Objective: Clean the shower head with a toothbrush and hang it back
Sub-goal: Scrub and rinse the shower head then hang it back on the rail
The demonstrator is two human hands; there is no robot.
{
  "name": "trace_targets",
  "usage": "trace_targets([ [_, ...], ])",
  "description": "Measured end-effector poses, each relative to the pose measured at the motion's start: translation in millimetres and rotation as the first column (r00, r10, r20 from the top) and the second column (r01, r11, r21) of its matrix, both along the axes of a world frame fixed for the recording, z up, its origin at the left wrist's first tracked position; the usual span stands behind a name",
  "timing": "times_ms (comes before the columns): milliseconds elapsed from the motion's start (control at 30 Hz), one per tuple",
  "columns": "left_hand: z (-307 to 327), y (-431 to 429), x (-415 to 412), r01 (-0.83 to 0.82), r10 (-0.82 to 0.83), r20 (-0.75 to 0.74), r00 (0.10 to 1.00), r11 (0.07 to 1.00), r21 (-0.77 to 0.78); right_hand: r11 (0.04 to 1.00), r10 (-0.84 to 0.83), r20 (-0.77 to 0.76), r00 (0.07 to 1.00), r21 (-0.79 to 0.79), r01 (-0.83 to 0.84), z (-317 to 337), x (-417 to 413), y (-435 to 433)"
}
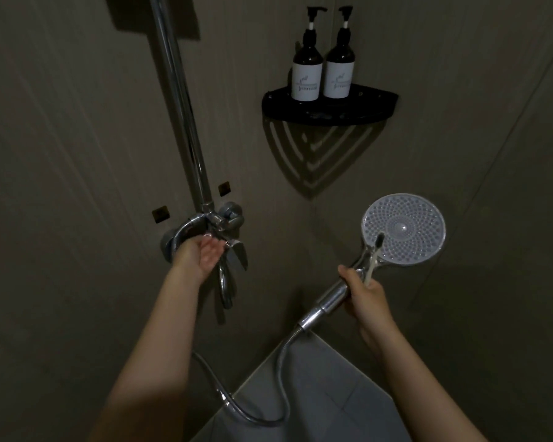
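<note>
Head: shower head in right hand

The only print in view is on two white labels, one on each of the two dark pump bottles standing side by side on the black corner shelf. The label on the bottle at the shelf's left and the label on the one just beside it each carry a faint sprig-like mark above a thin line and a short row of small letters. The letters are too small and blurred to read.
</note>
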State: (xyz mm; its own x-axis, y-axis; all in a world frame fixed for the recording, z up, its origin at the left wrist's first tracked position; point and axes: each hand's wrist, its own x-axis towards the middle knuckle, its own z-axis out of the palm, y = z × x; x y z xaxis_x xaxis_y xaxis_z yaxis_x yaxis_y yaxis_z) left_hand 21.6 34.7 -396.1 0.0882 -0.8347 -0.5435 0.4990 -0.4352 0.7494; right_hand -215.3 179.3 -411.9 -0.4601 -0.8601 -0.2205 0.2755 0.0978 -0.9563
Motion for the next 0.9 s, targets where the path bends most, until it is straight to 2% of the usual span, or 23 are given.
trace_targets([
  [100, -24.6, 8.0, -2.4, 0.017, -0.022, 0.138, 0.990, 0.999, 0.037, 0.999, -0.045, 0.001, 0.999, 0.009, 0.045, -4.7, -3.4, -0.8],
  [267, -33.3, 16.4, -17.2, 0.149, -0.153, 0.098, 0.983, 0.988, 0.047, 0.995, -0.086, -0.031, 0.996, 0.049, 0.087, -19.5, -13.2, -0.1],
  [533, -36.6, 17.5, -26.8, 0.219, -0.216, 0.116, 0.970, 0.976, -0.019, 0.987, -0.103, -0.114, 0.988, 0.114, 0.116, -29.8, -27.4, 3.7],
  [633, -42.2, 19.6, -26.5, 0.220, -0.213, 0.100, 0.972, 0.973, -0.062, 0.973, -0.093, -0.289, 0.953, 0.176, 0.148, -35.0, -40.2, 3.6],
  [767, -48.2, 20.0, -28.0, 0.205, -0.194, 0.126, 0.973, 0.976, -0.073, 0.931, 0.009, -0.568, 0.823, 0.306, 0.201, -44.6, -61.8, 10.7],
  [900, -52.0, 20.8, -35.0, 0.191, -0.166, 0.243, 0.956, 0.978, -0.083, 0.859, 0.148, -0.702, 0.696, 0.440, 0.261, -52.0, -78.9, 15.7],
])
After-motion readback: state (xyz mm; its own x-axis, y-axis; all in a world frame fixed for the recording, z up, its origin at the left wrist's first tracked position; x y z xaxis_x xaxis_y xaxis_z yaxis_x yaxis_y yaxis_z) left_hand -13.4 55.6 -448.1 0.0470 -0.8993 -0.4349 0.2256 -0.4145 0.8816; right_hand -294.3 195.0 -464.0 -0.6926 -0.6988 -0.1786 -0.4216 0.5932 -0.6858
